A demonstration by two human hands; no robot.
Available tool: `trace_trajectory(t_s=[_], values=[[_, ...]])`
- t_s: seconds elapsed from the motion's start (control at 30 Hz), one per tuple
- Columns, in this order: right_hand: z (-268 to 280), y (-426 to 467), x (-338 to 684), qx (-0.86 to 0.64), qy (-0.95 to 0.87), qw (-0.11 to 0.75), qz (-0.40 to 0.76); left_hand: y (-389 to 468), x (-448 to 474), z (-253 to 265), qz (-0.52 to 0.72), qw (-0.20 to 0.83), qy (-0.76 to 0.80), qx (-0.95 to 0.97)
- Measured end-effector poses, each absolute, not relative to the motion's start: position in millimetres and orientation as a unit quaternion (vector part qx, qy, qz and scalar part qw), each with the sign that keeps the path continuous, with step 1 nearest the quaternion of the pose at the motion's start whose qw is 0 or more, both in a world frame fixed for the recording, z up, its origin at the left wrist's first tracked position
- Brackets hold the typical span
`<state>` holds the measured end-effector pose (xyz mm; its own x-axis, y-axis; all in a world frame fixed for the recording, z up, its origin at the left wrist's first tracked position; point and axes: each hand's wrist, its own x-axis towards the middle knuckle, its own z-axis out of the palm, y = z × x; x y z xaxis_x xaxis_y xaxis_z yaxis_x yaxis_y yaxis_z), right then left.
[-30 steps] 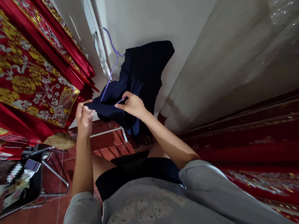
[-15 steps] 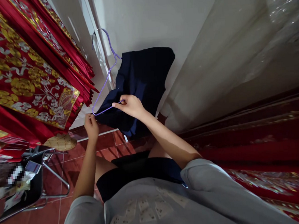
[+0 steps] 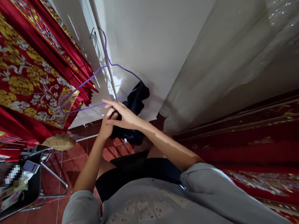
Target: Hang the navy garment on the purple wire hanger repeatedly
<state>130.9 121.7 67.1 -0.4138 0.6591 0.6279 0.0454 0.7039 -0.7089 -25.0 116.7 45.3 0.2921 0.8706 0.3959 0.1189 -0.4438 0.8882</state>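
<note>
A purple wire clothes hanger [image 3: 84, 82] hangs by its hook from a white rail. Dark navy cloth, a garment [image 3: 135, 101] whose kind I cannot make out, is bunched at the hanger's right corner and droops behind my hands. My left hand [image 3: 107, 125] is closed on a dark edge of this garment, just below the hanger's bottom bar. Over it lies my right hand [image 3: 125, 116], its fingers stretched out and its fingertips by the bottom bar. The two hands touch or overlap, and part of the garment is hidden behind them.
Red garments [image 3: 21, 76] with gold and silver embroidery hang at the left. Below them stands a black chair [image 3: 34, 188] with metal legs, a phone [image 3: 31, 166] and other items on it. Plastic sheeting [image 3: 213, 70] covers the right side, above more red cloth [image 3: 244, 149].
The navy garment has slid off the hanger's left side and bunched at the right corner. The hanger has swung to face me. My left hand has moved right, meeting my right hand, whose fingers opened.
</note>
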Motion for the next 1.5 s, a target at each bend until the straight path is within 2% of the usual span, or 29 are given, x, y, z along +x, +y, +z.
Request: trace_trajectory(t_s=[0.1,0.17,0.23,0.33,0.43,0.53,0.67,0.73,0.83,0.97,1.1,1.2,1.4,1.5], values=[[54.9,118.6,139.2,-0.317,-0.688,0.584,0.29,111.5,-21.2,45.1,0.509,0.407,0.361,0.667],[46.2,116.2,147.2,-0.377,-0.636,0.607,0.292,106.6,-19.6,46.9,0.518,0.416,0.365,0.652],[39.3,111.9,153.7,-0.372,-0.656,0.545,0.367,102.9,-16.5,51.3,0.518,0.412,0.37,0.652],[33.9,104.5,156.0,-0.287,-0.702,0.413,0.504,103.2,-10.7,58.9,0.525,0.362,0.385,0.667],[37.0,101.5,153.6,-0.277,-0.698,0.373,0.546,106.1,-11.6,58.8,0.531,0.324,0.389,0.68],[53.3,103.8,157.6,-0.281,-0.706,0.384,0.524,99.9,-23.1,46.5,0.459,0.413,0.382,0.687],[88.5,114.0,174.7,-0.234,-0.761,0.424,0.432,76.4,-45.2,21.2,0.292,0.501,0.365,0.728],[103.2,126.1,182.4,-0.247,-0.785,0.447,0.35,66.5,-57.3,12.7,0.228,0.487,0.371,0.757],[111.8,157.3,185.8,-0.325,-0.754,0.516,0.246,59.0,-78.9,12.2,0.229,0.412,0.419,0.776],[93.1,208.3,171.6,-0.405,-0.669,0.575,0.242,50.4,-105.6,34.8,0.278,0.333,0.484,0.76],[58.6,236.5,148.7,-0.435,-0.633,0.533,0.356,35.7,-113.0,71.3,0.287,0.266,0.49,0.778],[43.3,239.1,141.6,-0.433,-0.633,0.487,0.419,29.7,-113.1,93.1,0.252,0.254,0.474,0.805],[50.0,227.6,169.3,-0.485,-0.677,0.457,0.314,45.5,-144.9,94.4,0.102,0.239,0.535,0.804],[55.3,213.9,187.7,-0.5,-0.677,0.43,0.326,67.1,-167.0,87.3,0.089,0.208,0.608,0.761]])
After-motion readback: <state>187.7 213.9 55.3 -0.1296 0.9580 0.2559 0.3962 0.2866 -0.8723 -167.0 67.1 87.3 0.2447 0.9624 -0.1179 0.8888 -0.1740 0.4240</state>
